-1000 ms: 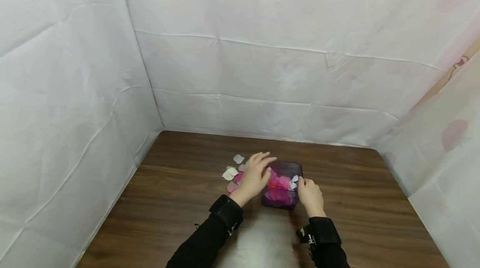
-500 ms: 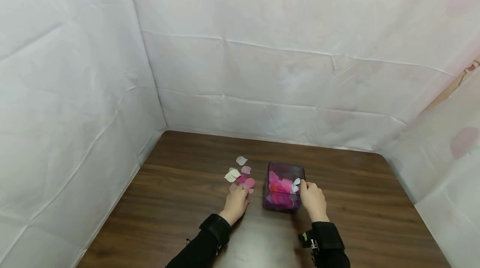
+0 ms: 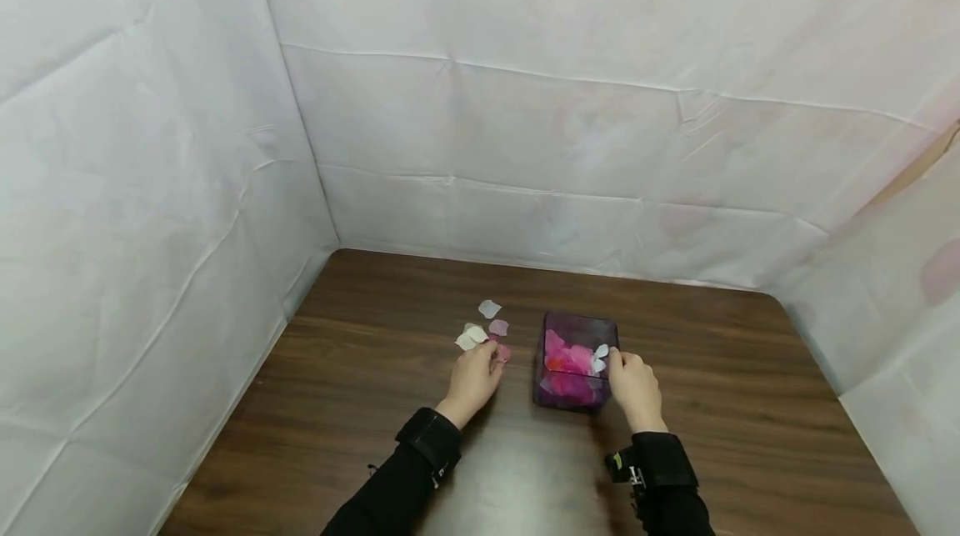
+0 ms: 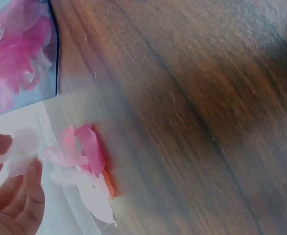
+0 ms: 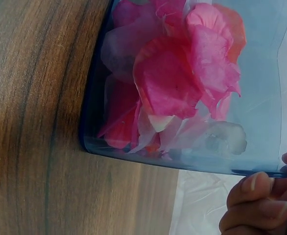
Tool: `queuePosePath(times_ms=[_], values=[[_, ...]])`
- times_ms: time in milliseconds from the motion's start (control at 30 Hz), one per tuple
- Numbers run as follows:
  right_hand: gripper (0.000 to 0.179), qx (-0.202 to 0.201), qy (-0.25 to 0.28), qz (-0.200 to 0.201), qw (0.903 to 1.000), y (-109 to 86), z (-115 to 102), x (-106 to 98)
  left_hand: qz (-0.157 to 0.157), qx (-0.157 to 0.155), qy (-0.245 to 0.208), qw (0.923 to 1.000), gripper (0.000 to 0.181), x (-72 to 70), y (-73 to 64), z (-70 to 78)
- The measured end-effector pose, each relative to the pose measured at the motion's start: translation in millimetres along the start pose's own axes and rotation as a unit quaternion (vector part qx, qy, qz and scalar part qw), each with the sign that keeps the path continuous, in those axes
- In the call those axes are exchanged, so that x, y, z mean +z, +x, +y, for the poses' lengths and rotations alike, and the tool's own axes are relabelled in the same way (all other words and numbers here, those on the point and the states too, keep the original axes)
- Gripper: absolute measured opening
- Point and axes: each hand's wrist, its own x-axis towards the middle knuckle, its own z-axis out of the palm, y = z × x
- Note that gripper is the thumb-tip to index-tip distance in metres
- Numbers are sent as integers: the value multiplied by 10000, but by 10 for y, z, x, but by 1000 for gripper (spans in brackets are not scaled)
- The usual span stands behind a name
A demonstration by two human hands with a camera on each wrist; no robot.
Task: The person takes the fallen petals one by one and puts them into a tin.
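Note:
My left hand (image 3: 472, 379) is over the loose petals left of the box. In the left wrist view its thumb and fingers pinch a pale petal (image 4: 22, 149), which looks thin and blurred. Close beside it lie petals in magenta (image 4: 92, 149), orange and white. Toward the back of the group are cream petals (image 3: 471, 337), a light pink petal (image 3: 498, 327) and a white petal (image 3: 489, 308). A see-through purple box (image 3: 588, 328) stands upright, partly filled with pink, red and white petals (image 5: 168, 78). My right hand (image 3: 636, 386) grips the rim of its right side between thumb and fingers.
Everything rests on a dark brown wood-grain table (image 3: 360, 386). White cloth (image 3: 480, 119) hangs behind it and along both sides. Each wrist wears a black strap (image 3: 431, 440) over a black sleeve.
A second ago my left hand was at the box's left side with fingers spread. It has gone left and down to the petals, where it now pinches one. The right hand keeps its grip.

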Motion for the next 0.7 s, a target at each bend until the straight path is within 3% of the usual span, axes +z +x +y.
queuePosePath(times_ms=[100,300,500,700], values=[[52,-52,22,-65,10000,-17,9,17,-9,-88,-175,9998,12,-13,-10,-4],[51,-43,-51,-59,10000,-83,53,54,257,-218,-433,9985,9,-64,3,55],[51,-18,-13,-117,9999,-129,61,47,199,-256,-1069,9937,5,-213,148,206],[51,-62,-10,-82,9999,-104,44,33,390,228,-1811,9824,7,-321,346,495]])
